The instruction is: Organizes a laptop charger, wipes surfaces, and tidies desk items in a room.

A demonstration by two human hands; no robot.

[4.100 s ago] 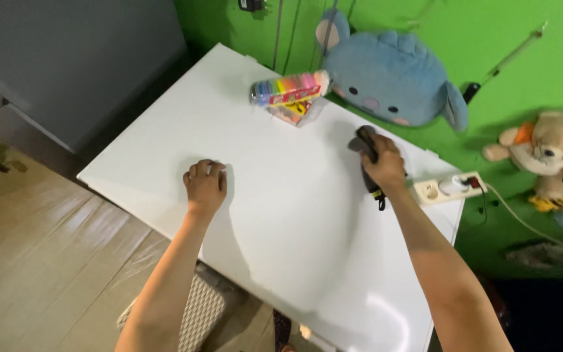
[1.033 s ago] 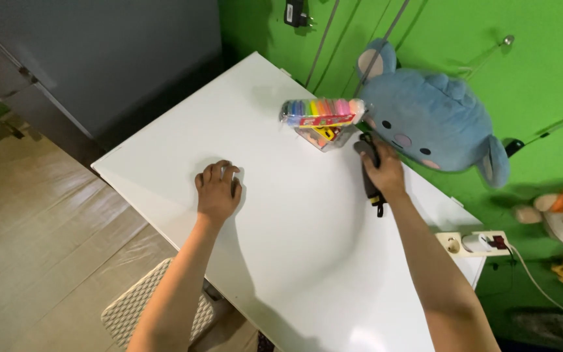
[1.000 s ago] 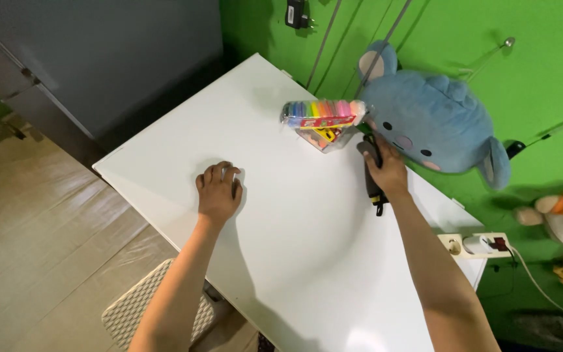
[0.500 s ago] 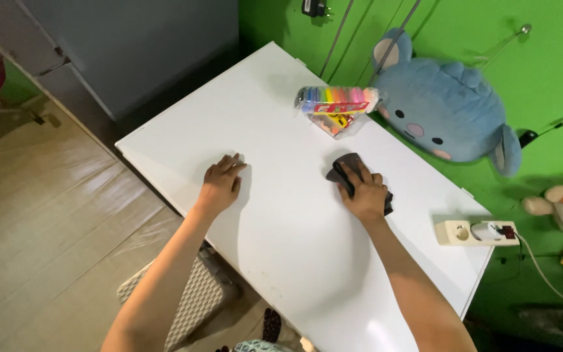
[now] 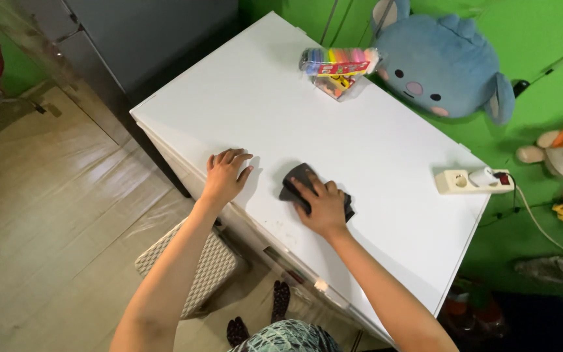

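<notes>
right hand point(image 5: 324, 210) lies flat, fingers spread, grip pressed down on a dark cloth point(image 5: 298, 182) near the front edge of the white counter point(image 5: 386, 150); left hand point(image 5: 224, 177) rests open just beside it, holding nothing. judgement: even pressure and overlapping passes would serve best, left hand bracing. farther back stand a pack of coloured clay sticks point(image 5: 338, 60), a blue plush toy point(image 5: 434, 62) and a power strip point(image 5: 470, 181). half a second ago the cloth sat nearer the middle of the counter; it is now closer to the edge
</notes>
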